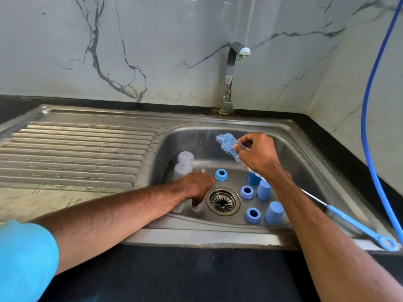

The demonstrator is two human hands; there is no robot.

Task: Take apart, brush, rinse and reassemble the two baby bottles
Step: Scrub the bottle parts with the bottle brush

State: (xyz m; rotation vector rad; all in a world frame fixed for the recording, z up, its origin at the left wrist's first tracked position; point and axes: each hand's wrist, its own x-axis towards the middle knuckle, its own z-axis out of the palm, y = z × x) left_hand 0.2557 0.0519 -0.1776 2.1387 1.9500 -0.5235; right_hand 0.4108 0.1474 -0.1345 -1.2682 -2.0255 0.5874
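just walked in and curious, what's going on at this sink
A person is cleaning baby-bottle parts in the sink. The right hand grips the brush at its bristle end, above the basin. The left hand reaches down to clear pieces by the drain; its grip is hidden. Blue rings and caps stand loose on the sink floor, clear domed parts at the left. No water runs from the tap.

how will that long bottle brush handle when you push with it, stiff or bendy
Probably bendy: the bottle brush has a thin wire shaft between bristles and blue handle. The right hand grips it near the bristles, which likely gives more control.
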